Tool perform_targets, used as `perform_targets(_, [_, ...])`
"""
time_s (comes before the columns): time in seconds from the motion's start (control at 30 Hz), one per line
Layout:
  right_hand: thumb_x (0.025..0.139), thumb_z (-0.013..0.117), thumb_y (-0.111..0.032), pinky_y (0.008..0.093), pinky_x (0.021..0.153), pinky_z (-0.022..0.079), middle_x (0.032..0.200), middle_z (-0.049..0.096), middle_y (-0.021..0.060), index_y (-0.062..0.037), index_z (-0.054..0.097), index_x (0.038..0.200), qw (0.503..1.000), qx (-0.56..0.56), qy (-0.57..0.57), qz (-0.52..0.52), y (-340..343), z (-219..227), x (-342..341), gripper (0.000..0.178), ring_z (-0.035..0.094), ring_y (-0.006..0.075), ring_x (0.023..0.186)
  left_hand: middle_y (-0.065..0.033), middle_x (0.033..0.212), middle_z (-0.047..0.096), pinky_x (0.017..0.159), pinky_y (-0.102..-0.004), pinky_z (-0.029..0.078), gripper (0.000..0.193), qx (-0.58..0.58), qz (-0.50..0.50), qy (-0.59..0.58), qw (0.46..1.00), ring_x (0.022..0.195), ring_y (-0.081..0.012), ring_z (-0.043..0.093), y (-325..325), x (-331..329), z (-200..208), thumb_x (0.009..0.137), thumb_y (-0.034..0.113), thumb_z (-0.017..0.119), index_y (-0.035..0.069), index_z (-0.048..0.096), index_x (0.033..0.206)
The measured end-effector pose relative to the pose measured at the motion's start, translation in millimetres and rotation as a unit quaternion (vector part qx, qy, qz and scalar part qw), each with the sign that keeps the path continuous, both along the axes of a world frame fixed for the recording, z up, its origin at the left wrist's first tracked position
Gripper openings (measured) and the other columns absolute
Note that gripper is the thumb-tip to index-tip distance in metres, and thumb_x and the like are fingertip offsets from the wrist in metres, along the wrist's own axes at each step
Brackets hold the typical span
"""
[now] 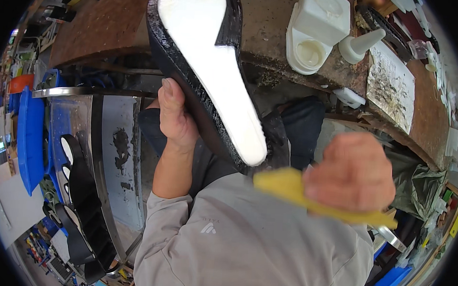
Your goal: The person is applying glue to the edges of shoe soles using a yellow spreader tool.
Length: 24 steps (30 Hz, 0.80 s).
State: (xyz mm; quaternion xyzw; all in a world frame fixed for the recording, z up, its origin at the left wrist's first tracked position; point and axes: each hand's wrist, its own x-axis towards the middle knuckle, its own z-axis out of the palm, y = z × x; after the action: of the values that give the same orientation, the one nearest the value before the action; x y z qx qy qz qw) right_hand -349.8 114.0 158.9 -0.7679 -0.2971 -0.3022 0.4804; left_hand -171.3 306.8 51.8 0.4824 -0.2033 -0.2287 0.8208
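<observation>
My left hand [176, 117] grips a black shoe [213, 98] from its left side, with the underside turned up. A smooth white panel [208, 54] covers most of that underside, and the black border around it looks rough and partly shiny. My right hand [351, 173], smeared by motion, is closed around a flat yellow strip [278, 186], whose exact kind I cannot make out. The strip's left end is close to the lower tip of the shoe; I cannot tell if they touch.
The brown workbench [116, 28] carries a white plastic container with a round well [309, 53], a white cone-tipped bottle [362, 45] and a stained sheet [390, 86]. Several black shoes [83, 202] stand on a metal-framed rack at left, near a blue bin [29, 143].
</observation>
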Motion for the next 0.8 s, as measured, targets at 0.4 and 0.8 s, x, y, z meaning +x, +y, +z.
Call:
perform_targets(0.4, [0.070, 0.070, -0.004, 0.0232, 0.041, 0.036, 0.072, 0.066, 0.0108, 0.0028, 0.069, 0.080, 0.993, 0.005, -0.078, -0.091, 13.4, 4.6, -2.8, 0.012, 0.054, 0.0129, 0.048, -0.0334, 0.132, 0.045, 0.067, -0.0319, 0.053, 0.078, 0.055, 0.024, -0.082, 0.995, 0.087, -0.0262, 0.062, 9.8, -2.4, 3.9, 0.094, 0.057, 0.033, -0.003, 0.027, 0.143])
perform_targets(0.8, [0.075, 0.071, -0.012, 0.0275, 0.041, 0.042, 0.071, 0.066, 0.0141, 0.0054, 0.068, 0.079, 0.998, 0.031, -0.024, -0.041, 12.9, 11.2, -6.3, 0.018, 0.059, 0.0169, 0.050, -0.0326, 0.132, 0.045, 0.068, -0.0322, 0.052, 0.087, 0.068, -0.032, -0.115, 0.991, 0.089, -0.0255, 0.062, 12.0, -14.5, 8.5, 0.089, 0.064, 0.038, -0.003, 0.027, 0.143])
